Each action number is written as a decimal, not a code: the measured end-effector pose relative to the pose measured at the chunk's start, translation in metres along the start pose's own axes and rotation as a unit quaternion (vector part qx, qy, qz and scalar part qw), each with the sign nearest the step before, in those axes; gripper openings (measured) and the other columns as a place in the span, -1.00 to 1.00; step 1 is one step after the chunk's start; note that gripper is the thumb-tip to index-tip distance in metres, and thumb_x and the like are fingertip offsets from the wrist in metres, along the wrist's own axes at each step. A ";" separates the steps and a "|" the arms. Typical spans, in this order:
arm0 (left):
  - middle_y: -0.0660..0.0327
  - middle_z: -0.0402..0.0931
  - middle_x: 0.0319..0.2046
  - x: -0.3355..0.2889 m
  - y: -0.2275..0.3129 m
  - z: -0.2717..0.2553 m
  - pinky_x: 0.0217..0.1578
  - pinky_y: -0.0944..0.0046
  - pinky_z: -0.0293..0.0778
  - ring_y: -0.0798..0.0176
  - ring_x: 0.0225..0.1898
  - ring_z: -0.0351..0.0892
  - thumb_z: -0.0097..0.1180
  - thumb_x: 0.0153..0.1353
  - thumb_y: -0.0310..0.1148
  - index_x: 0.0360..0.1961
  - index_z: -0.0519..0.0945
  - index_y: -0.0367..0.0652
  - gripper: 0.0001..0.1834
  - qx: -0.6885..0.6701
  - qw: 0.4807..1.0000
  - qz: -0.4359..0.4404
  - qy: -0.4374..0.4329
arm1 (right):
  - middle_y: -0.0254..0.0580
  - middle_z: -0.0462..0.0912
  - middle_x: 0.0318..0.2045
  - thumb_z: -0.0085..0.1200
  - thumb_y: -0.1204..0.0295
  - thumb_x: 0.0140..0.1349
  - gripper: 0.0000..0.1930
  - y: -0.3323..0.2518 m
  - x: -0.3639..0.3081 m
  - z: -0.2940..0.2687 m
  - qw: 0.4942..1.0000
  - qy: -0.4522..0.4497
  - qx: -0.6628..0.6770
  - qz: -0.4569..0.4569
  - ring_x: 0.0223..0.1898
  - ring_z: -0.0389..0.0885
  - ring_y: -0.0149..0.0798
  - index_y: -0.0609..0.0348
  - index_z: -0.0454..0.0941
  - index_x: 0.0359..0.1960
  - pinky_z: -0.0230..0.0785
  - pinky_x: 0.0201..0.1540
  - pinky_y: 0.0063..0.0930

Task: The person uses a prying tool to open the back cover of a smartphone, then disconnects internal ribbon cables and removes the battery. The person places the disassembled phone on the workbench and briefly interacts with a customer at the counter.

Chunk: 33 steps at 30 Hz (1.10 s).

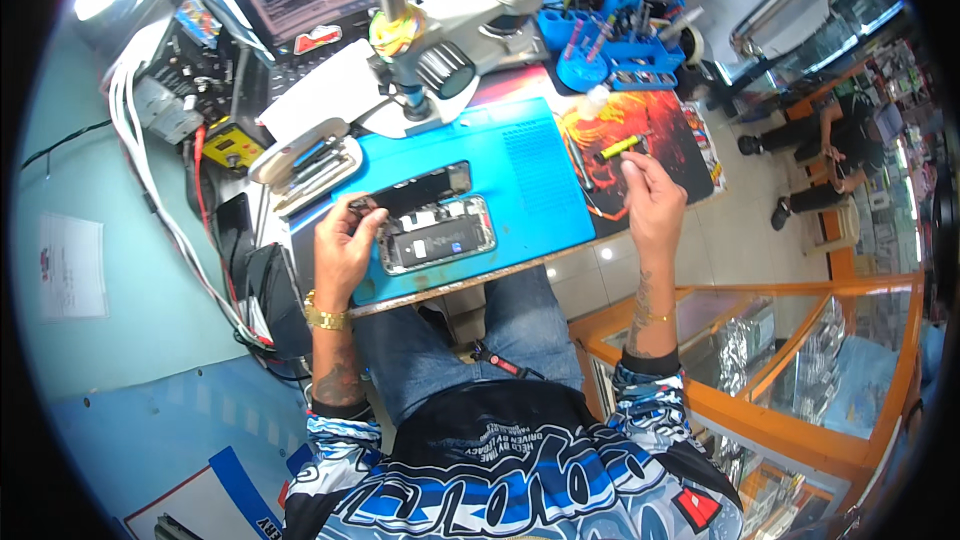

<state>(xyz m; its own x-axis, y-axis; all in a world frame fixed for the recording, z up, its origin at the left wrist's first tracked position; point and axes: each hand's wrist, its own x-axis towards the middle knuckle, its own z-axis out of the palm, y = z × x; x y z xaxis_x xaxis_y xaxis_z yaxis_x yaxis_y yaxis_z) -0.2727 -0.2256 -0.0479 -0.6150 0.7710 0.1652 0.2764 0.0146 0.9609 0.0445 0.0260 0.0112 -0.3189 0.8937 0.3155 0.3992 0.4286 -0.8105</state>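
An opened smartphone lies on the blue work mat (540,155). Its body (437,240) shows a black battery and inner boards, and the dark screen part (430,190) is raised along its far side. My left hand (343,248) pinches the left end of the screen part, thumb and forefinger closed at its edge. Over at the right, my right hand (655,198) is closed in a pinch, its fingertips against a slim yellow pen-like tool (618,148) above the red-and-black mat (665,130). The exact contact there is small and hard to see.
A microscope (415,70) stands behind the mat. An open case of tools (315,165) sits left, near a yellow-fronted device (230,145) and cables (150,175). Blue organisers (600,50) stand at the back right. A glass showcase (780,340) is near right; another person (835,145) sits beyond.
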 end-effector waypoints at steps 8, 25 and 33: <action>0.21 0.72 -0.36 -0.004 0.012 0.001 -0.29 0.34 0.57 0.44 -0.32 0.68 0.31 0.33 -0.43 -0.09 0.64 -0.28 -0.80 0.060 0.998 0.030 0.004 | -0.10 0.70 -0.07 -0.20 0.76 0.31 -0.55 -0.054 -0.020 0.039 0.973 -0.098 0.165 -0.131 -0.17 0.66 -0.38 0.22 0.63 0.12 0.48 -0.25 -0.58; 0.03 0.70 -0.42 -0.001 0.010 -0.004 -0.36 0.19 0.55 0.13 -0.40 0.71 0.31 0.31 -0.32 -0.10 0.64 -0.22 -0.77 0.043 0.996 0.077 0.011 | -0.01 0.73 -0.25 0.21 0.66 0.20 -0.72 -0.208 -0.011 0.094 0.869 -0.281 0.004 -0.407 -0.24 0.70 0.00 0.19 0.69 -0.04 0.52 -0.15 -0.22; 0.20 0.72 -0.42 -0.001 0.015 -0.004 -0.32 0.35 0.53 0.44 -0.38 0.66 0.29 0.35 -0.39 -0.07 0.63 -0.26 -0.79 0.050 0.998 0.042 -0.009 | -0.07 0.70 -0.30 0.15 0.59 0.28 -0.82 -0.125 -0.042 0.070 0.960 -0.211 -0.018 -0.181 -0.34 0.63 -0.12 0.25 0.71 -0.11 0.44 -0.23 -0.29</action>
<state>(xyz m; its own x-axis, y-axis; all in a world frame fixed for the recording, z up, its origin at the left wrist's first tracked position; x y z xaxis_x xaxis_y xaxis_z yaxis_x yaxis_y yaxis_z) -0.2706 -0.2285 -0.0327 -0.5735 0.7835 0.2391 0.3991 0.0124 0.9168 -0.0525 -0.0741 0.0644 -0.7600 0.5547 0.3386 0.2236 0.7124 -0.6652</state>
